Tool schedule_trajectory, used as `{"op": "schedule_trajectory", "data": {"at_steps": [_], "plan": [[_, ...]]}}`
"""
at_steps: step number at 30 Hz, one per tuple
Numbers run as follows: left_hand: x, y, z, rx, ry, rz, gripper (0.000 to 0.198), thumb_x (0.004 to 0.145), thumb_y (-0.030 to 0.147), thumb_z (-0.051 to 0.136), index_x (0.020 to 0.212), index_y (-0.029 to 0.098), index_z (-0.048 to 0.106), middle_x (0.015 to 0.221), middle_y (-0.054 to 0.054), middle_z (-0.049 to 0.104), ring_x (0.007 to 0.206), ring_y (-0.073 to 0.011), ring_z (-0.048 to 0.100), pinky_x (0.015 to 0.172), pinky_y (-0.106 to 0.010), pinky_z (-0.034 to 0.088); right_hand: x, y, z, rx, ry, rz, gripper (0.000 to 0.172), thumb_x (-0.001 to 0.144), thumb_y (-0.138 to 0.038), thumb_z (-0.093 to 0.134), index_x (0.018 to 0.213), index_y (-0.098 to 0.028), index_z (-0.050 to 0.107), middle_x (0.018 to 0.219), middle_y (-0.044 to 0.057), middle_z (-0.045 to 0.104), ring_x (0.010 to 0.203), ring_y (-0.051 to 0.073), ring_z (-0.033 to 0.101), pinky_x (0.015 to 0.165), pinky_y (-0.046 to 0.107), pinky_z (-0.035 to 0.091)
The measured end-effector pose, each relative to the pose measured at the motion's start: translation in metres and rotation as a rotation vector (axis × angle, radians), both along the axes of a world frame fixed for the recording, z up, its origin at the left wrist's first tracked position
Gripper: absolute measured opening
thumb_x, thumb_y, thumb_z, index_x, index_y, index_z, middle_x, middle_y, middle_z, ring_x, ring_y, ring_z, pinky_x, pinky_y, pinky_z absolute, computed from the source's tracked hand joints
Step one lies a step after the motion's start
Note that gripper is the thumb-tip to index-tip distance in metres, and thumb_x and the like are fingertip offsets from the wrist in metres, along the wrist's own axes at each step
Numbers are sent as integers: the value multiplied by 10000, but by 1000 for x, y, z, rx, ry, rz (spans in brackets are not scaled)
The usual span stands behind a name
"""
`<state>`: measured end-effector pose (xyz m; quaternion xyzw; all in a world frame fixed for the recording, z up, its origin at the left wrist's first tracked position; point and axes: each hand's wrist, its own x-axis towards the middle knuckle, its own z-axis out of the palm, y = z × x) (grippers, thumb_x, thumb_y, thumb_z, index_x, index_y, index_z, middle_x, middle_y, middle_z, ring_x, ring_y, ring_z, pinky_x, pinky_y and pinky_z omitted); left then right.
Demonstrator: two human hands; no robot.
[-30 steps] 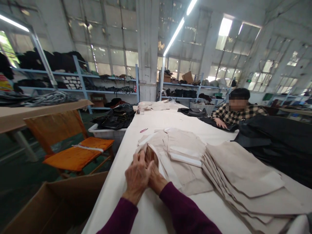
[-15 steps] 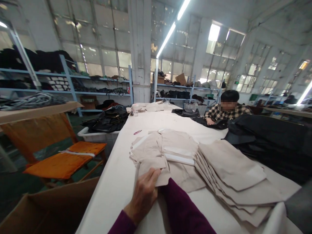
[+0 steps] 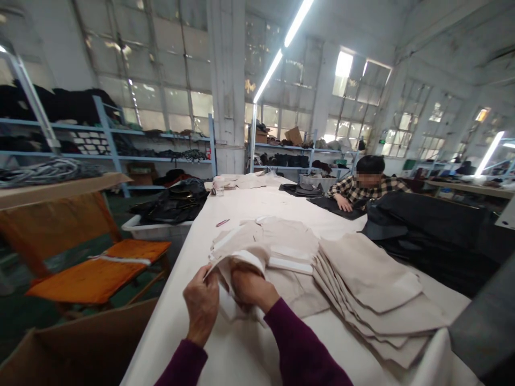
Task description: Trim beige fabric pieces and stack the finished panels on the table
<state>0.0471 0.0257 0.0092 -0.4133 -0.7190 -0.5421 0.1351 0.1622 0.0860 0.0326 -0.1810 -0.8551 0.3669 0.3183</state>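
Observation:
My left hand point(image 3: 202, 300) pinches the left edge of a beige fabric piece point(image 3: 257, 258) with a white strip along it. The piece is lifted and curved. Under its fold reaches my right hand point(image 3: 251, 287), its fingers mostly hidden by the cloth, so I cannot tell how they are set. Just beyond lies a spread of beige pieces point(image 3: 287, 233) with white strips. To the right, a fanned stack of larger beige fabric panels point(image 3: 370, 268) rests on the white-covered table point(image 3: 193, 343).
A small pink-handled tool point(image 3: 222, 222) lies near the left table edge. Across the table a person in a checked shirt point(image 3: 340, 188) handles black material. Black fabric point(image 3: 426, 225) is heaped at right. An orange chair point(image 3: 100, 268) and a cardboard box point(image 3: 80, 343) stand left.
My left hand has moved left and now raises the fabric's edge. My right hand, hidden before, has come into view under the folded cloth. The view has shifted slightly.

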Motion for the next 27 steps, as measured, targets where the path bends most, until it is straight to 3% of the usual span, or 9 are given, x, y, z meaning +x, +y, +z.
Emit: {"op": "schedule_trajectory", "data": {"at_steps": [3,6,8,14,18,20,23,25,27], "plan": [[-13,-2,2,-36,-79,67,271,813,292,399,755,158,627,681,-67,653,619,-187,575,579,-261,409,11,-14,17,79,-3,138,154,708,-69,547,723,-180,653,746,25,647,690,162,567,679,263,436],[-13,-3,2,17,-151,33,245,793,306,434,776,160,631,699,-60,653,649,-187,578,599,-259,405,24,-2,23,20,208,-112,192,749,-194,566,927,-200,640,896,33,638,772,169,568,659,254,430],[-11,-3,2,31,-198,-14,228,763,298,470,822,157,640,755,-66,667,700,-197,593,641,-264,415,28,15,19,-90,241,-230,222,713,-280,636,906,-170,638,859,50,626,748,180,569,648,265,436],[-12,-6,7,73,-269,-61,254,765,319,456,780,144,639,727,-50,644,672,-178,565,637,-252,409,28,40,-2,-379,218,-248,258,703,-400,629,735,-145,620,710,16,591,736,164,550,642,242,436],[-15,-9,9,87,-366,-95,295,772,386,454,662,143,579,565,6,527,542,-136,457,520,-229,353,24,28,-9,-681,107,-60,392,752,-511,541,705,-123,581,639,14,553,563,116,515,547,237,422],[-17,-8,9,74,-414,-64,311,762,413,464,627,145,547,513,25,458,513,-128,407,494,-232,323,20,22,-10,-756,132,66,359,733,-482,581,742,-124,574,635,-8,524,509,78,459,506,202,381],[-17,-6,8,62,-472,-53,338,767,431,455,575,156,493,491,35,396,497,-118,359,479,-237,288,11,14,-7,-589,151,140,231,685,-341,646,752,-134,571,633,-33,489,514,66,402,488,181,324],[-14,-6,8,65,-456,-88,362,785,437,436,545,167,446,483,42,356,483,-106,329,469,-234,263,5,8,-6,-307,128,6,112,693,-238,604,687,-140,550,602,-38,460,524,78,385,505,195,317],[-10,-7,10,73,-375,-104,365,803,421,425,536,173,412,479,47,333,476,-98,312,471,-232,251,-2,0,-6,34,115,-225,56,706,-131,518,655,-147,534,586,-31,446,538,94,384,540,215,326]]}}
